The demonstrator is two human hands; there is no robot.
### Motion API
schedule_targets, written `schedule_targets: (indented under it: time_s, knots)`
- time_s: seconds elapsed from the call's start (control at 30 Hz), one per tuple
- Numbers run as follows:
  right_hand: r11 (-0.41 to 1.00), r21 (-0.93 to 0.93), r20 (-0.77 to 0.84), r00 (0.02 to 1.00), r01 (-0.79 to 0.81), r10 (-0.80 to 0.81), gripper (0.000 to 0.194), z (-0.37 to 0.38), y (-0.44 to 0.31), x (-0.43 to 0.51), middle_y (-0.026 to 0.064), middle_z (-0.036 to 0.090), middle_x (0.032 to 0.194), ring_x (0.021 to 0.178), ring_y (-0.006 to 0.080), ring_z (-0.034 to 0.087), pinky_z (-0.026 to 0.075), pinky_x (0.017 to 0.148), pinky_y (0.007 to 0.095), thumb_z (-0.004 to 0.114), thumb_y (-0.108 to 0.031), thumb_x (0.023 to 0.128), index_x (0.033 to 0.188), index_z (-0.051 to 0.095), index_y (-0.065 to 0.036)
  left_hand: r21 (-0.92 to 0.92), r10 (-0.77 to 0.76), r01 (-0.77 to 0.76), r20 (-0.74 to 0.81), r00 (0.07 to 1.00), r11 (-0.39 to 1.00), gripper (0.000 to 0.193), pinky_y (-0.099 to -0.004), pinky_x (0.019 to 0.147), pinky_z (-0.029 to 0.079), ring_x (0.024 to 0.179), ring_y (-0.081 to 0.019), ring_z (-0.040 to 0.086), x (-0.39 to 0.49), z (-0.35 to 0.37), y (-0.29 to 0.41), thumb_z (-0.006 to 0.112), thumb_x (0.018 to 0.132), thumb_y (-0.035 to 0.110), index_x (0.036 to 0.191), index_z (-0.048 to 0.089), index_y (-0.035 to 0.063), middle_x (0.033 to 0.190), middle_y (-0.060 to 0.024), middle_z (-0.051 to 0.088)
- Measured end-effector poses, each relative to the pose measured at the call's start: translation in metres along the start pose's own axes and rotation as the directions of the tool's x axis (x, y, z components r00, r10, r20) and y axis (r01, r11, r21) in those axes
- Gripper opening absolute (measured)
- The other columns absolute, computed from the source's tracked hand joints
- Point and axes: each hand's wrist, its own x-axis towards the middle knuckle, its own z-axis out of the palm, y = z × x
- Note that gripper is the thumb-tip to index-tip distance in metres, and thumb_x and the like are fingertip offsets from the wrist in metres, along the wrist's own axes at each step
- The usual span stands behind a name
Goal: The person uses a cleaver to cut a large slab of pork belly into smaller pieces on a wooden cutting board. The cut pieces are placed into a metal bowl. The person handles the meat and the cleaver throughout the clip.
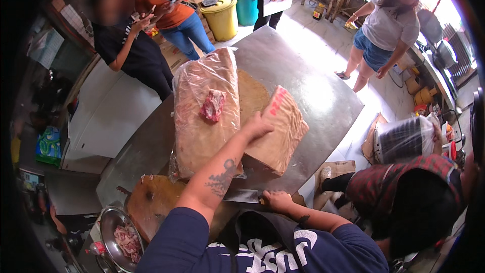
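My left hand [259, 126], at the end of an outstretched tattooed forearm, grips the left edge of a thick pork slab [282, 136] with wrinkled skin up and red marks on it. Close to my body, my right hand [278, 200] holds a cleaver [242, 195] by its handle, the broad blade pointing left. Left of the slab lies a larger piece of pork [204, 148], covered with clear plastic film [189, 79]. A small chunk of raw meat [213, 105] rests on top of it. Part of a round wooden chopping board [252, 89] shows behind the slab.
The metal table [318, 79] bears a second wooden board [151, 204] at front left. Beside it, a steel bowl [110, 231] contains cut meat [128, 240]. Several people stand around the far side; another person [401, 197] is low at my right. Lidded bins [219, 19] stand behind.
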Motion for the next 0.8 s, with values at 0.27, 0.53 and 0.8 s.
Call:
schedule_targets:
  time_s: [0.27,0.53,0.8]
  knots:
    - [0.997,-0.032,0.097,0.993,-0.067,0.07,0.038,-0.003,-0.005,-0.003,0.0192,0.072,0.11,0.101,0.0391,0.071,0.056,0.084,0.0508,0.06,-0.041,0.094,0.114,0.056,-0.01,0.382,0.365,-0.325,-0.034,0.93,0.865,0.052,-0.0505,0.097,0.05,0.111,-0.0422,0.06,-0.139,0.027,0.063,0.073,0.073,0.029,0.113,0.054,0.0044,0.117,-0.0211,0.062]
    - [0.999,0.032,-0.248,0.968,-0.014,0.022,0.035,0.026,0.019,0.006,0.016,0.069,0.123,0.116,0.0359,0.066,0.05,0.099,0.0491,0.058,-0.034,0.096,0.125,0.061,-0.013,0.622,0.639,-0.578,0.159,0.753,0.528,0.054,-0.0465,0.085,0.049,0.097,-0.033,0.059,-0.214,0.048,0.025,0.082,0.064,0.028,0.107,0.055,0.0081,0.105,-0.014,0.059]
    - [0.99,0.12,-0.174,0.983,0.072,-0.05,0.039,0.043,0.0,0.018,0.0151,0.065,0.13,0.124,0.0348,0.059,0.044,0.107,0.0468,0.061,-0.028,0.093,0.129,0.062,-0.013,0.638,0.625,-0.702,0.416,0.66,0.316,0.049,-0.0405,0.078,0.046,0.092,-0.0278,0.057,-0.253,0.051,0.025,0.081,0.062,0.025,0.101,0.056,0.0081,0.097,-0.0099,0.057]
